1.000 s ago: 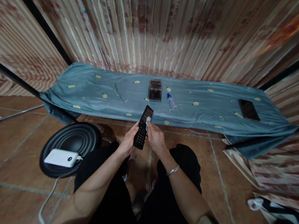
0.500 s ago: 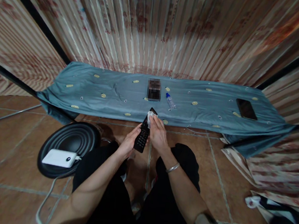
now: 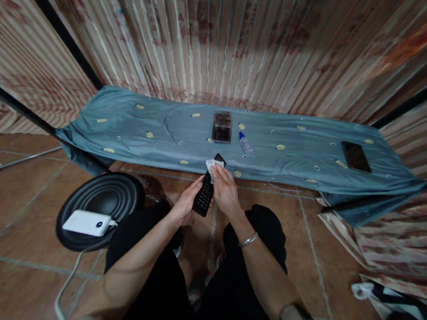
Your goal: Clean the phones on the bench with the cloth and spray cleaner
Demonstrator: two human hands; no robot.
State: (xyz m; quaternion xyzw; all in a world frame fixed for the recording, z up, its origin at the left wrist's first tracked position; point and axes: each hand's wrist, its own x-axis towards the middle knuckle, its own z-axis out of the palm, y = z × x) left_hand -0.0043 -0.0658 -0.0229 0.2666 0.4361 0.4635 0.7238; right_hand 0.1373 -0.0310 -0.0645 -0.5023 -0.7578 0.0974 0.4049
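Tiled floor; left hand grips keypad phone, right hand presses white wipe on it.

There is one view only, from a camera on the person's head, looking forward and steeply down. Nearest, at the bottom, are the person's own knees and forearms; the left hand and right hand sit mid-frame, close below the lens. Farther off lies a blue cloth, with the striped wall filling the top.
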